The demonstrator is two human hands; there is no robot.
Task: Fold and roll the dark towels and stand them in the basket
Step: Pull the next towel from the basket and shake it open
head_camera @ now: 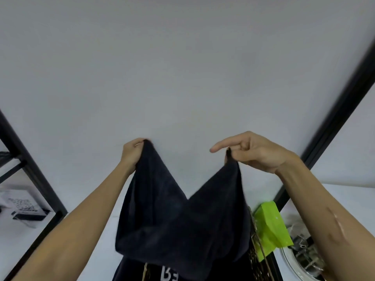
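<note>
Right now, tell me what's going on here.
A person holds a dark towel up in front of a pale wall, one top corner in each hand. The left hand grips its corner; the right hand pinches the other, index finger extended. The towel sags between them, unfolded. Part of a woven basket shows just below, beside a green packet.

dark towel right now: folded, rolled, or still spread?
Spread, not rolled. The dark towel hangs open in the air; the left hand and right hand each pinch a top corner, the edge sagging between them.
</note>
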